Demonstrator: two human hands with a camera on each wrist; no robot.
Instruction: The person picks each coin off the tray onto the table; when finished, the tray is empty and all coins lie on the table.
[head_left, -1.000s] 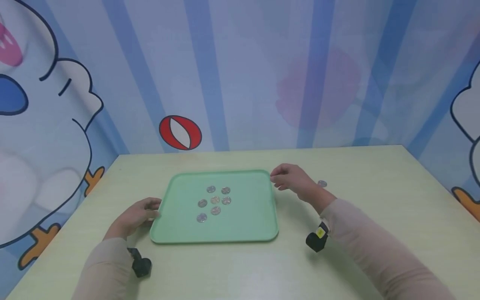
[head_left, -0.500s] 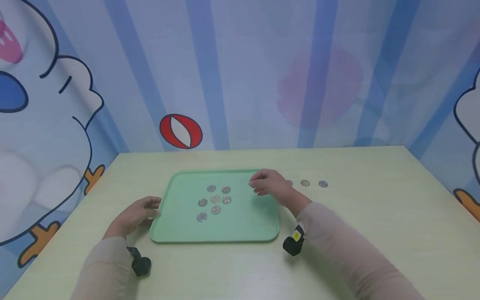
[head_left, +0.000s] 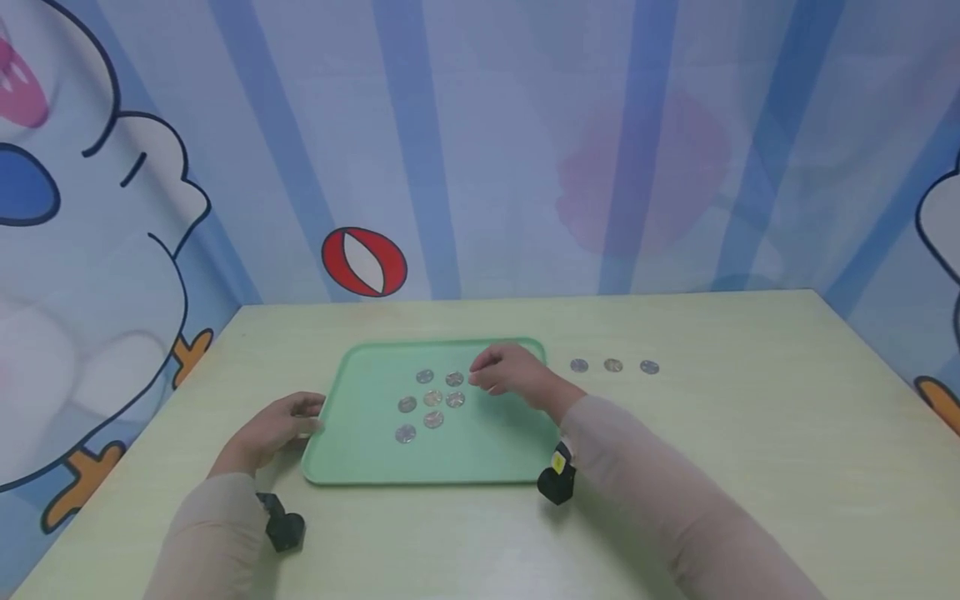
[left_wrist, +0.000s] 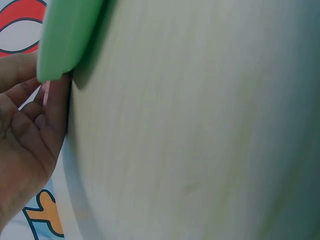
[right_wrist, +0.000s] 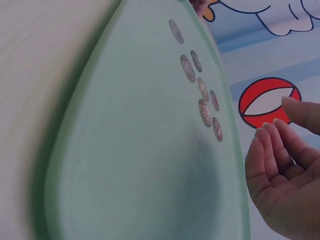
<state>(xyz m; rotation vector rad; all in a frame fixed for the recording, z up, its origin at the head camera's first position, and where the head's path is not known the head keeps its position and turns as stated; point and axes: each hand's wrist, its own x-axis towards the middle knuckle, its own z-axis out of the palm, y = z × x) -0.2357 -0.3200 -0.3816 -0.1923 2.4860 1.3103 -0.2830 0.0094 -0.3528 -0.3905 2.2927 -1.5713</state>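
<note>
Several silver-coloured coins point(head_left: 432, 398) lie loosely grouped on a light green tray point(head_left: 360, 467). My left hand point(head_left: 273, 432) grips the tray's left rim; in the left wrist view, the fingers point(left_wrist: 56, 107) reach beneath the tray's edge point(left_wrist: 60, 55). My right hand point(head_left: 513, 373) hovers over the tray, just right of the coins. From the right wrist view, the thumb and bent fingers of this right hand point(right_wrist: 290, 175) are apart with nothing between them, beside the group of coins point(right_wrist: 204, 112).
Three more coins point(head_left: 613, 365) lie in a row on the pale table point(head_left: 735, 433), right of the tray. A printed backdrop point(head_left: 510, 150) stands behind the table's far edge. Black wrist cameras point(head_left: 557, 483) are worn below both hands.
My right hand has moved left from beside the tray's right rim to over the tray, uncovering coins on the table. My left hand stays at the left rim.
</note>
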